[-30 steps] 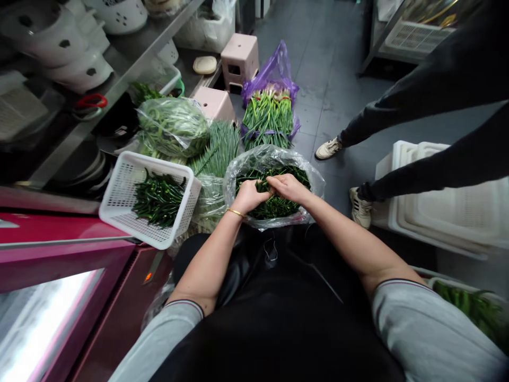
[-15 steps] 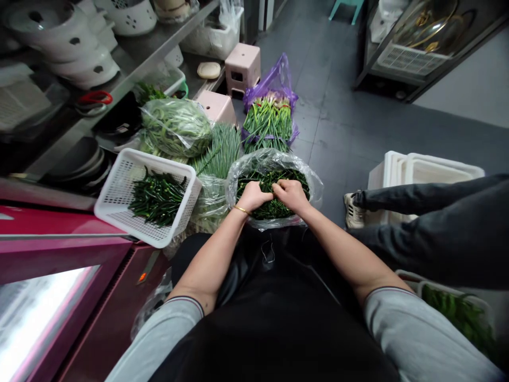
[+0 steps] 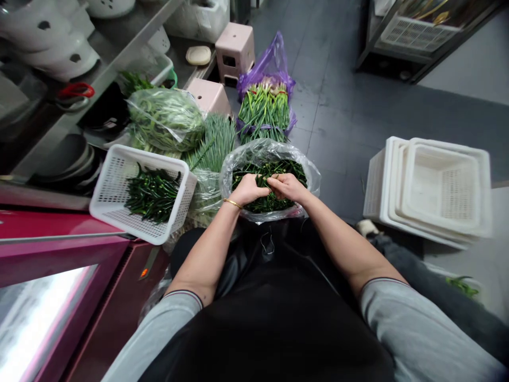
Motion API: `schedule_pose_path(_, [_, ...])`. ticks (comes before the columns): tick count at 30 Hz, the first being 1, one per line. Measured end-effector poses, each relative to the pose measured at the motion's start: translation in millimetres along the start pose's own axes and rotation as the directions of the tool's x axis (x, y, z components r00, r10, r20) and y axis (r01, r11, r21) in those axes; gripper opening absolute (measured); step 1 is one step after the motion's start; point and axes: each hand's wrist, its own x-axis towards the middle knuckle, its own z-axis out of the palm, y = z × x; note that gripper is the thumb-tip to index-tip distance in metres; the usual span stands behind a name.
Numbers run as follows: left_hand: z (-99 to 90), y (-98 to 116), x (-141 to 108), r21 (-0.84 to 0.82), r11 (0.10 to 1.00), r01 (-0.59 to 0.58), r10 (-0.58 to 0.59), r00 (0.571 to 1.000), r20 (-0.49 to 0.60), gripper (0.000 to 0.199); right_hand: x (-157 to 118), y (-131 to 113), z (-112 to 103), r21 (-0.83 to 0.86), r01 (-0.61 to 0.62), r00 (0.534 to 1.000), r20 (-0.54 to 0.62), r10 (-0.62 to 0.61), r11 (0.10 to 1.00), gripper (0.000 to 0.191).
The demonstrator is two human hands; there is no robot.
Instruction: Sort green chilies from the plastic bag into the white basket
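Note:
A clear plastic bag (image 3: 228, 159), its mouth spread wide, holds many slim dark green chili peppers (image 3: 292, 168). Over these peppers, my left hand (image 3: 248, 190) is closed around a green chili pepper (image 3: 261, 180), thumb pointing right. Fingertip to fingertip with it, my right hand (image 3: 289, 187) pinches at the pepper's end; its exact hold is partly hidden by the fingers. To the left of the bag, a white perforated basket (image 3: 106, 188) sits tilted with a heap of loose green chili peppers (image 3: 153, 193) inside.
Scallions in a purple bag (image 3: 270, 55) lie beyond my hands. A bag of green vegetables (image 3: 169, 119) and pink stools (image 3: 235, 45) stand left of them. Stacked white baskets (image 3: 445, 151) are at right, near another person's leg (image 3: 413, 270). A pink-red cabinet (image 3: 59, 228) borders the left.
The other person's legs have moved down and back, uncovering the stacked white baskets. My hands stay over the bag, with a green pepper now showing between them. The view has shifted slightly.

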Motion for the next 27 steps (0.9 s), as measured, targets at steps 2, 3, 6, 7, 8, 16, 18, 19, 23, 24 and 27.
schedule_pose_path(2, [1.0, 0.6, -0.2, -0.039, 0.997, 0.069, -0.069, 0.998, 0.006, 0.018, 1.2, 1.8, 1.9, -0.227, 0.041, 0.996, -0.064, -0.057, 0.973, 0.043])
schedule_pose_path(3, [1.3, 0.3, 0.2, -0.074, 0.990, 0.119, -0.119, 0.993, 0.001, 0.018, 2.2, 3.6, 1.9, -0.353, 0.030, 0.991, -0.114, -0.075, 0.935, 0.042])
schedule_pose_path(6, [0.6, -0.9, 3.0, -0.115, 0.971, 0.210, -0.215, 0.976, -0.024, 0.018, 5.6, 9.9, -5.8, -0.560, -0.125, 0.962, -0.270, -0.038, 0.819, 0.040])
schedule_pose_path(7, [-0.3, -0.7, 4.1, -0.086, 0.974, 0.208, -0.211, 0.977, -0.024, 0.017, 6.8, 11.3, -10.6, -0.556, -0.168, 0.955, -0.298, -0.006, 0.814, 0.039])
schedule_pose_path(8, [-1.3, -0.1, 5.2, -0.040, 0.981, 0.188, -0.189, 0.982, -0.023, 0.015, 7.8, 11.9, -15.5, -0.522, -0.184, 0.954, -0.298, 0.024, 0.833, 0.038])
schedule_pose_path(16, [1.1, 10.7, -5.2, 0.052, 0.999, 0.015, -0.020, 0.996, 0.083, 0.008, 8.5, -3.8, -9.5, -0.272, 0.169, 0.974, -0.103, -0.203, 0.947, 0.037])
schedule_pose_path(18, [2.1, 11.2, -6.0, -0.065, 0.993, 0.098, -0.093, 0.993, 0.072, 0.010, 13.0, -1.6, -0.4, -0.469, 0.113, 0.947, -0.215, -0.237, 0.876, 0.036])
schedule_pose_path(19, [0.6, 12.1, -5.4, -0.144, 0.979, 0.143, -0.136, 0.989, 0.061, 0.011, 16.9, 0.7, 2.8, -0.549, 0.049, 0.935, -0.268, -0.232, 0.834, 0.037])
schedule_pose_path(23, [-32.8, 25.3, -18.2, -0.302, 0.940, 0.157, -0.151, 0.988, 0.044, 0.010, 28.3, 7.2, -0.7, -0.634, -0.257, 0.890, -0.450, -0.077, 0.730, 0.040])
schedule_pose_path(24, [-51.3, 28.4, -28.2, -0.278, 0.957, 0.080, -0.091, 0.996, -0.026, 0.010, 27.2, 7.1, -5.7, -0.624, -0.293, 0.891, -0.452, -0.029, 0.725, 0.038])
schedule_pose_path(27, [-132.4, 17.9, -63.3, 0.014, 0.999, 0.031, -0.022, 0.899, -0.438, 0.022, 15.6, 4.8, -23.8, -0.579, -0.247, 0.929, -0.370, 0.019, 0.777, 0.035])
